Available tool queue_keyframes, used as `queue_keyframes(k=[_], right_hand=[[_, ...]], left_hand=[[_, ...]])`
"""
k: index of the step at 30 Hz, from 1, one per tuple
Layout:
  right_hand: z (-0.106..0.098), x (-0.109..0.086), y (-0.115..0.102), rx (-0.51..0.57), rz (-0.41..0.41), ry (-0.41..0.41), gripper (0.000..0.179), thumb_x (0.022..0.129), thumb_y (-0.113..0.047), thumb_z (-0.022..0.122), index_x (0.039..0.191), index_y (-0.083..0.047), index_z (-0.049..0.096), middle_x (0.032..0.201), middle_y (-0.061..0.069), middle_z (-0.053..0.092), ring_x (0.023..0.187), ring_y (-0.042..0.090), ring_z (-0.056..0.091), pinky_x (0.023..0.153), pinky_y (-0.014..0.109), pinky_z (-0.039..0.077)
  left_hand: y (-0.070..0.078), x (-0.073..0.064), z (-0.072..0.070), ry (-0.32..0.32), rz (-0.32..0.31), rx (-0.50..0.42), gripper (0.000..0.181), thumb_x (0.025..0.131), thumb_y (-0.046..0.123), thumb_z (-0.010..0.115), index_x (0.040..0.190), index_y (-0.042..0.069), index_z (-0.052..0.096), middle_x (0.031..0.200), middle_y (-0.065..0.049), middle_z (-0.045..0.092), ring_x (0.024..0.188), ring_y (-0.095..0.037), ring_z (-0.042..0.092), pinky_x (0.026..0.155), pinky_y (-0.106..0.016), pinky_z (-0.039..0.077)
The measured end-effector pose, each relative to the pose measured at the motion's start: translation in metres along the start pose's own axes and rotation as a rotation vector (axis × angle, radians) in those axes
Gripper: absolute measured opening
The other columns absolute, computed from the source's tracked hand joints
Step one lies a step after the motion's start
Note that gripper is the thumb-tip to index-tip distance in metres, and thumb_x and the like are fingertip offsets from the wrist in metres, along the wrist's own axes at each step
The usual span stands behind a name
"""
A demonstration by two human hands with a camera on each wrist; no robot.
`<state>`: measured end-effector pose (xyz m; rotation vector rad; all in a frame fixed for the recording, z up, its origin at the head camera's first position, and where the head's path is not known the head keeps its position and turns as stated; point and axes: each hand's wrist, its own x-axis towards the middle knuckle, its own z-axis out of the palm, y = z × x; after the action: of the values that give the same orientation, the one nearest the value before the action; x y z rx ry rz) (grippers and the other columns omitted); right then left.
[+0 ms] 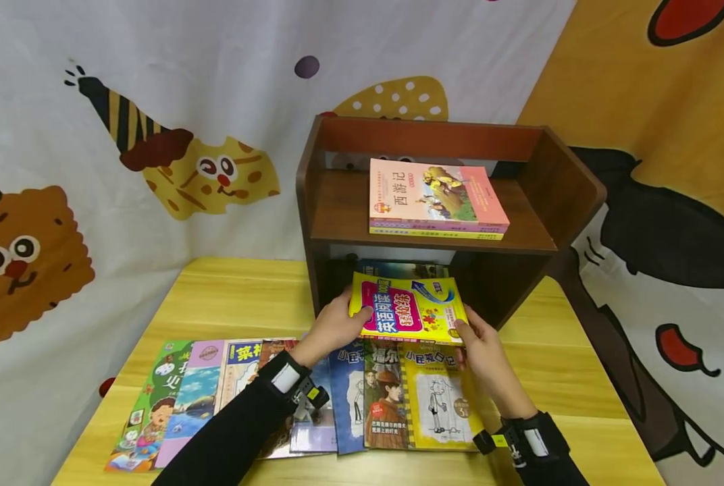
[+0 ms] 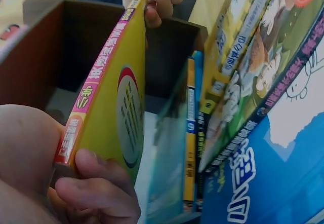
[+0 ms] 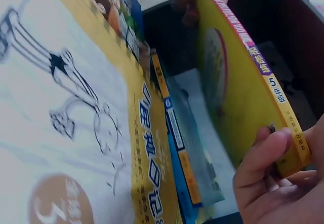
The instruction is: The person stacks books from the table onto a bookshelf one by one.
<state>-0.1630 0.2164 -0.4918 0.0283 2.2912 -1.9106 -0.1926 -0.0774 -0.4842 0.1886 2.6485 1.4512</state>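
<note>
Both hands hold a yellow book (image 1: 410,307) with a pink title panel, level in front of the shelf's lower compartment. My left hand (image 1: 336,324) grips its left end, thumb on the cover and fingers beneath. At the other end my right hand (image 1: 486,351) pinches the book's right edge. In the left wrist view the yellow book (image 2: 114,87) shows its pink spine and yellow back between the two hands. Below and behind it, books with blue covers (image 1: 404,270) lie inside the lower compartment of the brown wooden shelf (image 1: 331,202).
On the upper shelf lies a short stack topped by a pink book (image 1: 437,192). A row of overlapping books, from a green one (image 1: 155,405) to a yellow diary book (image 1: 441,398), covers the front of the wooden table (image 1: 569,405). A printed cloth (image 1: 216,61) hangs behind.
</note>
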Motion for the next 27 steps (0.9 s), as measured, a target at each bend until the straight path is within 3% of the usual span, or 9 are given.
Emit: queue_keyframes(k=[5, 10, 12, 16, 21, 24, 27], right_hand=[[-0.007, 0.017, 0.026, -0.052, 0.031, 0.014, 0.052, 0.097, -0.044, 0.043, 0.145, -0.030, 0.030, 0.090, 0.032, 0.048, 0.051, 0.024, 0.044, 0.040, 0.035, 0.042], [-0.013, 0.022, 0.033, -0.031, 0.082, -0.021, 0.057, 0.094, -0.046, 0.049, 0.145, -0.027, 0.032, 0.099, 0.021, 0.056, 0.050, 0.021, 0.040, 0.041, 0.029, 0.038], [-0.017, 0.023, 0.035, -0.018, 0.085, -0.055, 0.063, 0.091, -0.046, 0.053, 0.145, -0.024, 0.031, 0.099, 0.019, 0.056, 0.050, 0.020, 0.040, 0.042, 0.027, 0.037], [-0.024, 0.022, 0.034, -0.058, 0.070, -0.098, 0.078, 0.083, -0.044, 0.066, 0.147, -0.023, 0.027, 0.106, 0.017, 0.056, 0.057, 0.027, 0.047, 0.044, 0.026, 0.038], [-0.023, 0.026, 0.036, -0.183, 0.127, -0.086, 0.086, 0.073, -0.047, 0.075, 0.144, -0.029, 0.031, 0.113, 0.009, 0.060, 0.082, 0.032, 0.060, 0.058, 0.033, 0.050], [-0.020, 0.032, 0.039, -0.265, 0.112, -0.086, 0.080, 0.074, -0.049, 0.073, 0.141, -0.027, 0.037, 0.111, 0.007, 0.062, 0.088, 0.027, 0.062, 0.071, 0.041, 0.055], [-0.019, 0.041, 0.039, -0.389, 0.053, -0.049, 0.075, 0.074, -0.053, 0.071, 0.137, -0.023, 0.043, 0.106, 0.006, 0.064, 0.084, 0.023, 0.063, 0.074, 0.041, 0.055]], left_hand=[[-0.011, 0.011, 0.004, -0.118, -0.081, -0.104, 0.065, 0.091, 0.045, 0.054, 0.143, 0.013, 0.032, 0.100, -0.005, 0.062, 0.071, -0.019, 0.058, 0.058, -0.038, 0.049], [-0.016, 0.010, 0.001, -0.211, -0.079, -0.166, 0.071, 0.081, 0.046, 0.068, 0.136, 0.011, 0.041, 0.100, -0.006, 0.064, 0.078, -0.017, 0.060, 0.072, -0.042, 0.053], [-0.016, 0.008, -0.001, -0.248, -0.060, -0.149, 0.073, 0.075, 0.045, 0.074, 0.133, 0.011, 0.044, 0.105, -0.003, 0.064, 0.086, -0.014, 0.060, 0.080, -0.040, 0.051], [-0.012, 0.006, -0.002, -0.281, -0.015, 0.024, 0.075, 0.067, 0.042, 0.081, 0.128, 0.013, 0.048, 0.102, -0.001, 0.064, 0.086, -0.013, 0.058, 0.082, -0.042, 0.049], [-0.012, 0.007, 0.000, -0.221, 0.038, 0.290, 0.061, 0.067, 0.042, 0.081, 0.116, 0.014, 0.058, 0.097, -0.001, 0.065, 0.081, -0.013, 0.057, 0.078, -0.040, 0.049], [-0.013, 0.011, 0.001, -0.179, 0.028, 0.351, 0.051, 0.068, 0.044, 0.080, 0.107, 0.015, 0.063, 0.089, 0.000, 0.066, 0.075, -0.013, 0.057, 0.071, -0.038, 0.048], [-0.014, 0.016, 0.001, -0.138, 0.018, 0.370, 0.045, 0.070, 0.044, 0.078, 0.101, 0.014, 0.066, 0.078, 0.002, 0.064, 0.066, -0.014, 0.056, 0.063, -0.036, 0.047]])
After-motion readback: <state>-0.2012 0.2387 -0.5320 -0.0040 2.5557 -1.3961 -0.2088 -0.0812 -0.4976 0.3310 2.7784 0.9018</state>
